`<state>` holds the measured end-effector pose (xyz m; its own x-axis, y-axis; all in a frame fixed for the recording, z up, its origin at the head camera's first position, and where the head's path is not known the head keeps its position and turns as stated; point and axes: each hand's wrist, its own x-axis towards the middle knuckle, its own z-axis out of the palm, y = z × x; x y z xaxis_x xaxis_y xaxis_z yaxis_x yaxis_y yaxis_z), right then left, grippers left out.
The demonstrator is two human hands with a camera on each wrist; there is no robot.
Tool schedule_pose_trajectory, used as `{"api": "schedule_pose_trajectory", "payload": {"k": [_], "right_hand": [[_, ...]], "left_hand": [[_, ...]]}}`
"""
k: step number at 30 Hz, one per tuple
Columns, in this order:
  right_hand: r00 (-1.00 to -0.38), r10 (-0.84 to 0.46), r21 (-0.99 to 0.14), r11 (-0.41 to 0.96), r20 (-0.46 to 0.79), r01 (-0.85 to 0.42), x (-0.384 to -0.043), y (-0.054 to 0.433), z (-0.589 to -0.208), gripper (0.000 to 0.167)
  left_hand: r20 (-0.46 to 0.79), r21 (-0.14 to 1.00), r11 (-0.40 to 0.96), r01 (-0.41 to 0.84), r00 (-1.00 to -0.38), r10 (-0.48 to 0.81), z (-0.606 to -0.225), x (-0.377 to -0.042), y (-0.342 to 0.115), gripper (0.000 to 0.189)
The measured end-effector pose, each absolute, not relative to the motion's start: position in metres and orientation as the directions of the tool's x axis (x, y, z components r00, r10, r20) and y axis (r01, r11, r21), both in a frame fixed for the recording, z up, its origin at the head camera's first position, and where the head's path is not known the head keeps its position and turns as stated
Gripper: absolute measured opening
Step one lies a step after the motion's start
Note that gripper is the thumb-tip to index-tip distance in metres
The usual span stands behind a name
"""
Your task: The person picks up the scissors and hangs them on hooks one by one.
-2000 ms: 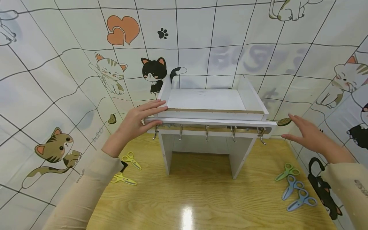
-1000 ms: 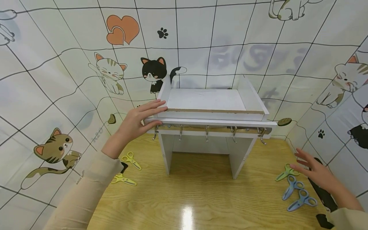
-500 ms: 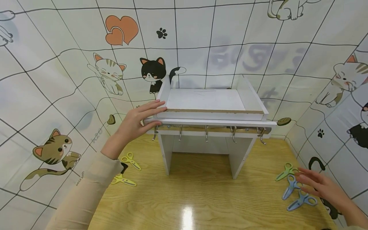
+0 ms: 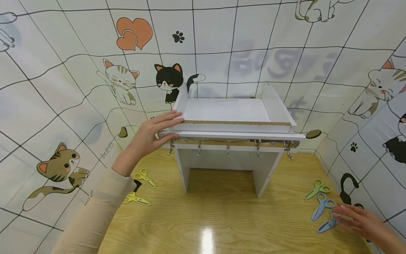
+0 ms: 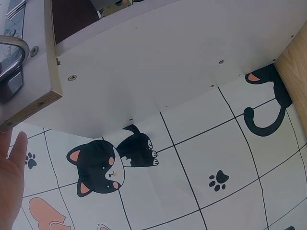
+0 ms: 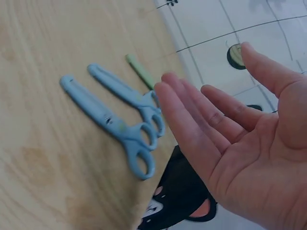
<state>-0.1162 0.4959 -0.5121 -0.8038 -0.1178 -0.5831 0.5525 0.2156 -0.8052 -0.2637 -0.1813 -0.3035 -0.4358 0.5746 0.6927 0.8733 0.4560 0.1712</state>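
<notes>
My left hand (image 4: 152, 132) rests on the left end of a white shelf unit (image 4: 228, 110), fingers extended over its edge. In the left wrist view, part of that hand (image 5: 12, 182) shows beside the unit's pale panel (image 5: 144, 76). Metal hooks (image 4: 228, 148) hang along the front rail. At the lower right, my right hand (image 4: 366, 224) hovers by the front blue scissors (image 4: 326, 226), partly covering them. The right wrist view shows this hand (image 6: 235, 143) palm exposed, fingers loosely extended, holding nothing. Behind lie other blue scissors (image 4: 319, 208) and green scissors (image 4: 315, 191).
On the wooden table (image 4: 222, 218), two yellow scissors (image 4: 146, 179) lie left of the unit, one partly hidden by the left sleeve (image 4: 104, 197). A white sheet (image 4: 247, 38) printed with cats and grid lines encloses the back and sides.
My right hand has come down from beside the shelf's right end to the blue scissors, moving toward the lower right. The left hand stays on the shelf.
</notes>
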Motion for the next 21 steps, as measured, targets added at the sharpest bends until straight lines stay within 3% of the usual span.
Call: {"api": "schedule_pose_trajectory", "payload": {"k": [5, 9, 11, 16, 18, 21], "right_hand": [[-0.752, -0.049, -0.746, 0.188, -0.657, 0.639, -0.11, 0.497, -0.525, 0.082], [-0.707, -0.021, -0.707, 0.001, -0.707, 0.707, -0.103, 0.498, -0.538, 0.044], [-0.701, -0.083, -0.695, -0.089, -0.708, 0.713, -0.099, 0.501, -0.544, 0.028], [-0.657, -0.197, -0.641, -0.144, -0.728, 0.754, -0.093, 0.505, -0.556, 0.031], [-0.63, -0.187, -0.612, -0.149, -0.753, 0.776, -0.091, 0.504, -0.56, 0.033], [-0.599, -0.072, -0.586, -0.138, -0.798, 0.798, -0.089, 0.5, -0.565, 0.038]], "left_hand": [[0.691, 0.172, 0.459, 0.872, -0.439, 0.574, -0.303, -0.263, -0.182, 0.055], [0.69, 0.171, 0.46, 0.871, -0.44, 0.575, -0.303, -0.263, -0.182, 0.055], [0.69, 0.172, 0.462, 0.87, -0.441, 0.575, -0.304, -0.263, -0.182, 0.055], [0.69, 0.171, 0.469, 0.867, -0.445, 0.571, -0.304, -0.263, -0.182, 0.055], [0.69, 0.171, 0.468, 0.867, -0.444, 0.571, -0.304, -0.263, -0.181, 0.055], [0.69, 0.174, 0.463, 0.869, -0.443, 0.573, -0.304, -0.263, -0.181, 0.055]]}}
